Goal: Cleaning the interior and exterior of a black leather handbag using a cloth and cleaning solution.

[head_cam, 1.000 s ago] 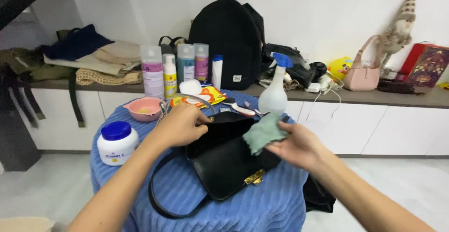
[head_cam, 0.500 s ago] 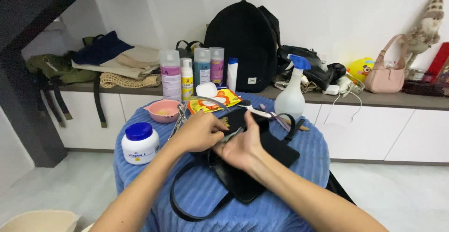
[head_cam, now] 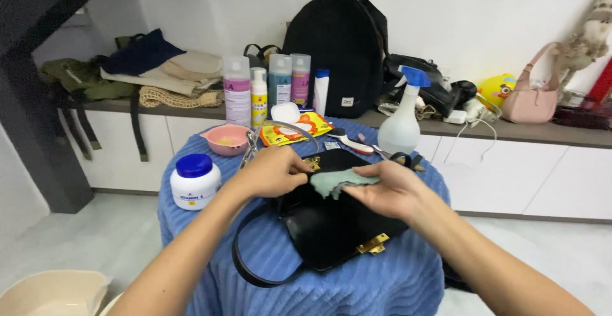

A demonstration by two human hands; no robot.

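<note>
A black leather handbag (head_cam: 331, 227) with a gold clasp lies on the round table covered in blue ribbed cloth (head_cam: 376, 284). My left hand (head_cam: 271, 171) grips the bag's upper edge near its top clasp. My right hand (head_cam: 389, 192) holds a pale green cloth (head_cam: 341, 180) over the bag's open top. The bag's long black strap (head_cam: 245, 265) loops toward the table's front.
On the table stand a white jar with a blue lid (head_cam: 194, 181), a pink bowl (head_cam: 226, 139), a spray bottle (head_cam: 403, 123), a brush and an orange packet. Behind, a counter (head_cam: 542, 131) carries bottles, a black backpack (head_cam: 335, 51), folded clothes and a pink bag. A beige tub (head_cam: 54, 294) sits on the floor.
My right hand has drawn back out of the bag with the green cloth, and the gold clasp on the flap shows again. The left hand stays at the bag's top edge.
</note>
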